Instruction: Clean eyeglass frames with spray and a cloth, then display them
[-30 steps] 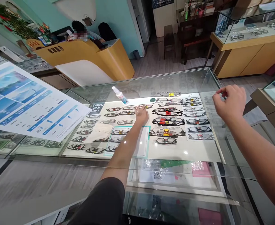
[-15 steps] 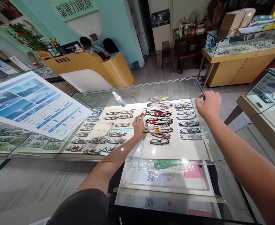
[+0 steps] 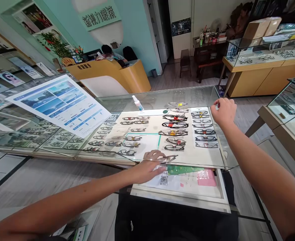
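The left hand [image 3: 148, 164] is clamped on 1 pair of eyeglasses [image 3: 169, 159], which sits between thumb and fingers at the front edge of the glass display case [image 3: 200, 159]; the open drawer [image 3: 200, 198] lies below that hand, with a QR-code sheet [image 3: 164, 180], a green sheet [image 3: 182, 169] and a pink packet [image 3: 207, 177] in it; the right hand [image 3: 225, 112] is near the case's right end, its fingers curled in toward the thumb; whether it grips anything I cannot tell; rows of spectacle frames [image 3: 175, 125] lie in the case, some with red or yellow tags; a white spray bottle [image 3: 138, 103] stands near the back edge; a printed sheet [image 3: 64, 107] is to its left; a person [image 3: 117, 57] is behind the reception counter [image 3: 104, 71].
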`<state>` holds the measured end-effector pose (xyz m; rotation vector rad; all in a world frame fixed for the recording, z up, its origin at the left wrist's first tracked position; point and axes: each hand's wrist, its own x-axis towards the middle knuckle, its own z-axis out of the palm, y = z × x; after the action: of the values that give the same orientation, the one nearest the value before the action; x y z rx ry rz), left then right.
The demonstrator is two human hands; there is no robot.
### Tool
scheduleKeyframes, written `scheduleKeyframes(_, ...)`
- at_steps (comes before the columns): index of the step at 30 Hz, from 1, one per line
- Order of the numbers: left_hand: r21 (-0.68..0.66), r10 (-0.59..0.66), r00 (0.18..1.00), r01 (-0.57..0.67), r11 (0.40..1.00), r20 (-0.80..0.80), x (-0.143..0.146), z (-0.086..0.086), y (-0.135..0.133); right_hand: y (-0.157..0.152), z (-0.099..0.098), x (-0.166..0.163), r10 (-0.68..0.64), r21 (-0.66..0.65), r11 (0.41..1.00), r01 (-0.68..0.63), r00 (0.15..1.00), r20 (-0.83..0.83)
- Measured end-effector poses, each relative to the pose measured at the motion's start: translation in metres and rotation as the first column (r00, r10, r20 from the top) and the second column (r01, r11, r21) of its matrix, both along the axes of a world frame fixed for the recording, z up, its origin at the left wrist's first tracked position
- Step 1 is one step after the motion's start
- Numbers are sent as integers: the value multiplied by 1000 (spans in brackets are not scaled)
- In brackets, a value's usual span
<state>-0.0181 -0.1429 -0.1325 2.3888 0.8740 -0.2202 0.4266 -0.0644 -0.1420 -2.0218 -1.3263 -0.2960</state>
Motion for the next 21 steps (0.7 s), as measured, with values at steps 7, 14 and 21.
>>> scheduleKeyframes(7, -281, -237, 969, 245, 928, 64, 8, 71, -40, -1, 3, -2, 8, -17, 1000, -9, 1000, -19)
scheduleKeyframes(14, 176, -299, 915, 258, 950, 270, 64, 161, 13, 2, 1, 0, 1, 15, 1000, 0, 999, -41)
scheduleKeyframes(21, 566, -258, 940, 90, 820, 225, 159, 142, 185, 1, 3, 0, 27, -2, 1000, -27, 1000, -10)
